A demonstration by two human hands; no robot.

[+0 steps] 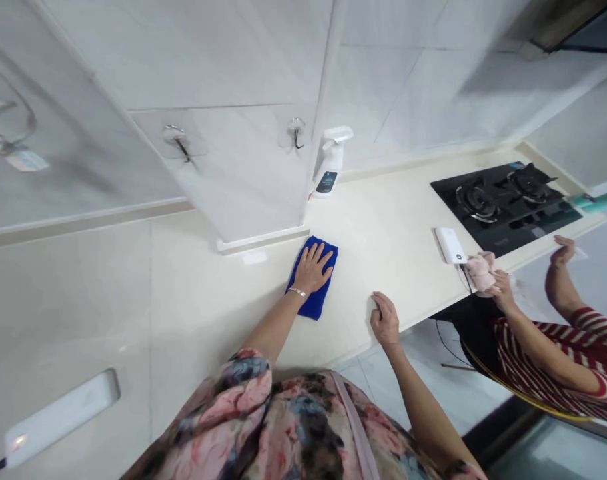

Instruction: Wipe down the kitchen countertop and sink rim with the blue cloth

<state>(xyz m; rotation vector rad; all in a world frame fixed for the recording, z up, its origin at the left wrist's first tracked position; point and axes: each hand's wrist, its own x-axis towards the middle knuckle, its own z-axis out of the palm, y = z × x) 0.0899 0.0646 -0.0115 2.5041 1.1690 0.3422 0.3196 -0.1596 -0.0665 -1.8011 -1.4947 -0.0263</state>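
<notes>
1. One blue cloth [320, 295] lay on the pale counter [373, 233] by the corner of the jutting wall [248, 193], under the left hand [312, 268], which rested flat with fingers spread, gripping nothing.
2. The right hand [385, 323] was loosely curled near the counter's front edge, with nothing seen in it.
3. Wiping looked under way rather than finished, since the cloth lay beneath the palm, not set aside.
4. Glare hid which stretches were done or left; the spray bottle [332, 163] stood by the wall, apart from both hands.
</notes>
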